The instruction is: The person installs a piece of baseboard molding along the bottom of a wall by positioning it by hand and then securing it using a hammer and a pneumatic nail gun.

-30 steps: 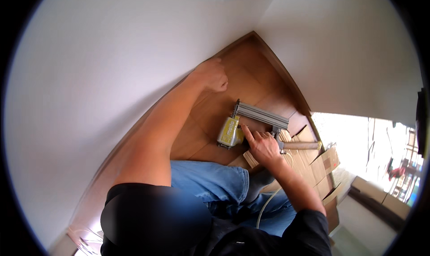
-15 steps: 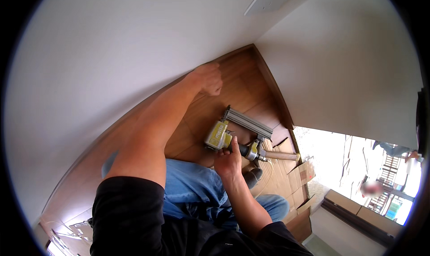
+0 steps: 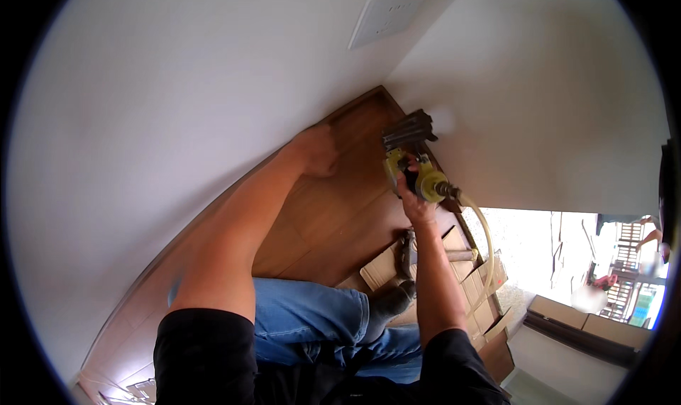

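Observation:
My right hand [image 3: 417, 205] is wrapped round the handle of a yellow-green nail gun [image 3: 392, 169], raised above the floor beside the right-hand wall. The gun's dark magazine [image 3: 410, 128] points toward that wall, and a pale air hose [image 3: 488, 238] curves down from its rear end. My left hand [image 3: 314, 151] is low against the brown skirting board [image 3: 347, 109] along the left wall. Motion smears its fingers, so their grip does not show. Brown wood flooring [image 3: 319, 217] lies beneath both hands.
A hammer with a wooden handle [image 3: 461, 254] lies on flattened cardboard [image 3: 379, 269] by my shoe [image 3: 389, 307]. White walls meet at a corner ahead, with a white socket plate [image 3: 389, 18] on the left one. At right, an opening shows a bright area with a blurred person.
My right hand has lifted the nail gun from near my knee, forward and right, turning its magazine toward the corner. My left hand has shifted slightly back along the skirting board. The hammer is now uncovered.

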`<state>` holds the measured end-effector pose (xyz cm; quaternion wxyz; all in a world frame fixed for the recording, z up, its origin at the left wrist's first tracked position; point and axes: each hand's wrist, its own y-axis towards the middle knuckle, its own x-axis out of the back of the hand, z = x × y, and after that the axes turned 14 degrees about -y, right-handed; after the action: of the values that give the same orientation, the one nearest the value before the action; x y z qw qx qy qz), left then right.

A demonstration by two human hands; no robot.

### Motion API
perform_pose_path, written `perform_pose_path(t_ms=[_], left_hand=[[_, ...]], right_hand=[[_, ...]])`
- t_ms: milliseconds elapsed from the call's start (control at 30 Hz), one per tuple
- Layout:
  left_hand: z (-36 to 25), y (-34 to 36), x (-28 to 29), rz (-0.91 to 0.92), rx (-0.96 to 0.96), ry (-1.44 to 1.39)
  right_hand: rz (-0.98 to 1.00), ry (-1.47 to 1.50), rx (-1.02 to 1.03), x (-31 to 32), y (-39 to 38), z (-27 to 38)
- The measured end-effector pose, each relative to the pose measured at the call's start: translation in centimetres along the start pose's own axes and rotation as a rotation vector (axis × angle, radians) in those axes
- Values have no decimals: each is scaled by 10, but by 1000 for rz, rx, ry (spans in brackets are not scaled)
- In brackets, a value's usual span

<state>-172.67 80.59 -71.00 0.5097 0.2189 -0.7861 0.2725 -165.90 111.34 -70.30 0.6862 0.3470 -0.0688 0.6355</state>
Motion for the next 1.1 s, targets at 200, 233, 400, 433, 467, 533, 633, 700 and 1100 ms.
perform_pose_path(t_ms=[200, 233, 400, 433, 467, 533, 633, 700, 1100], left_hand=[[0, 2, -11, -18, 34, -50], [-2, 3, -7, -9, 23, -24], [-2, -2, -2, -6, 27, 4], [-3, -2, 0, -10, 25, -21], [-3, -2, 0, -15, 22, -47], [0, -2, -4, -18, 18, -34], [0, -2, -5, -3, 11, -8], [0, -2, -4, 9, 7, -1], [0, 2, -6, 37, 18, 8]], right_hand=[[235, 5, 46, 8, 54, -35], [240, 12, 33, 4, 55, -41], [256, -14, 28, -7, 61, -47], [276, 32, -4, -8, 62, -50], [286, 28, -6, -7, 63, -56], [308, -13, -23, -8, 65, -64], [326, 212, -205, -16, 74, -57], [324, 178, -169, -23, 82, -56], [319, 183, -87, -39, 94, -60]])
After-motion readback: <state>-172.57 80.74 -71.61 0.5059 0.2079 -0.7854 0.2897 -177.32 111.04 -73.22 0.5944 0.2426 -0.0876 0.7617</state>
